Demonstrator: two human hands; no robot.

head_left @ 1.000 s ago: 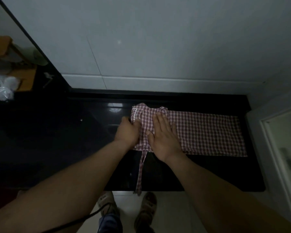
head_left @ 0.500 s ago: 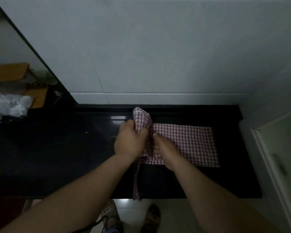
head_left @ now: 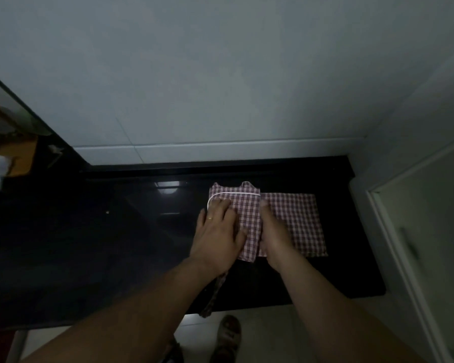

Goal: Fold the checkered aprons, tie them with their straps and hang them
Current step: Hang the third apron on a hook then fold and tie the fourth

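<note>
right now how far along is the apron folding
Done: one end of the apron is folded over onto the rest. In hand: the left hand presses that fold flat, the right hand rests at its edge. Left: more folds, tying with the strap, which hangs untied off the counter, and hanging.

**One head-worn view, tilted down**

A single wide-angle camera sits on the person's head, facing forward and down onto the dark table (head_left: 89,244) at arm's reach. The left hand (head_left: 215,231) and right hand (head_left: 273,237) fall near mid-frame. The pale wall (head_left: 220,74) fills the upper half, and the floor (head_left: 202,331) and a sandalled foot (head_left: 230,334) lie along the bottom edge.
</note>
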